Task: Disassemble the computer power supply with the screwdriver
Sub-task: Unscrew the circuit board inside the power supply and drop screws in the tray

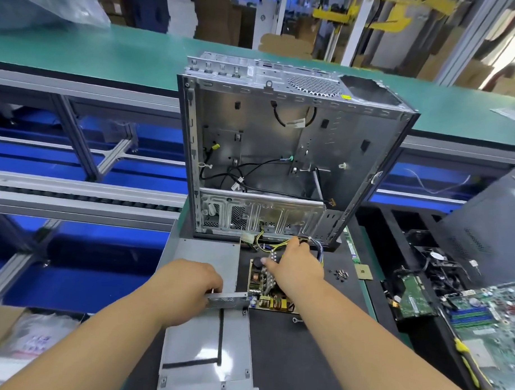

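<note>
Left hand (188, 288) grips the perforated end wall of the grey supply casing (207, 339), fingers curled over its edge. Right hand (294, 266) reaches forward toward 12 o'clock, fingers curled into the wire bundle (278, 245) over the bared circuit board (266, 288), which shows copper coils and a black capacitor. Casing's long axis runs 6 to 12 o'clock. Screwdriver (472, 365) lies at 4 o'clock, well apart.
</note>
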`<state>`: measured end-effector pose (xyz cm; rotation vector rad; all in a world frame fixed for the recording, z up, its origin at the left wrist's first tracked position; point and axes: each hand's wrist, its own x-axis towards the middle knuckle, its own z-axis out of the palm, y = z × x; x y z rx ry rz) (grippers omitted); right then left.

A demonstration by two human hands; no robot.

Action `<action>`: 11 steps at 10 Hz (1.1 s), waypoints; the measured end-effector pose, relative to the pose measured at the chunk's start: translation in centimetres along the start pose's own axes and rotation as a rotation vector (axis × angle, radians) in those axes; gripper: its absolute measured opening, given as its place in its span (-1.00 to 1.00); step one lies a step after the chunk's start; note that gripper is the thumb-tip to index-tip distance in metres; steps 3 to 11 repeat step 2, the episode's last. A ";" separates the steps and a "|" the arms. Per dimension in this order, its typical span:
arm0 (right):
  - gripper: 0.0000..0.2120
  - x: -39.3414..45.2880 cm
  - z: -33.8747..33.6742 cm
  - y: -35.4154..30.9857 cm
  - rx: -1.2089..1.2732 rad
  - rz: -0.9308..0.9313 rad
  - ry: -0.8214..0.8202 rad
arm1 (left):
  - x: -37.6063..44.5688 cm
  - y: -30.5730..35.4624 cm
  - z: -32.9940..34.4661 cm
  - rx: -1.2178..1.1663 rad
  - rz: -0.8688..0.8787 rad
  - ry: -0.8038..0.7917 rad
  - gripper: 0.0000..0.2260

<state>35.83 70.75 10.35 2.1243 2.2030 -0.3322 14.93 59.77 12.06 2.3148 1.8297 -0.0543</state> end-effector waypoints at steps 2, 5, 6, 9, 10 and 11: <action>-0.46 -1.8 -3.4 1.2 0.005 -0.054 -0.008 | -1.1 0.1 -0.7 -0.154 -0.063 0.042 -0.74; -0.46 -1.8 -3.4 1.2 0.005 -0.054 -0.008 | -1.1 0.1 -0.7 -0.154 -0.063 0.042 -0.74; -0.46 -1.8 -3.4 1.2 0.005 -0.054 -0.008 | -1.1 0.1 -0.7 -0.154 -0.063 0.042 -0.74; -0.46 -1.8 -3.4 1.2 0.005 -0.054 -0.008 | -1.1 0.1 -0.7 -0.154 -0.063 0.042 -0.74; -0.46 -1.8 -3.4 1.2 0.005 -0.054 -0.008 | -1.1 0.1 -0.7 -0.154 -0.063 0.042 -0.74; -0.46 -1.8 -3.4 1.2 0.005 -0.054 -0.008 | -1.1 0.1 -0.7 -0.154 -0.063 0.042 -0.74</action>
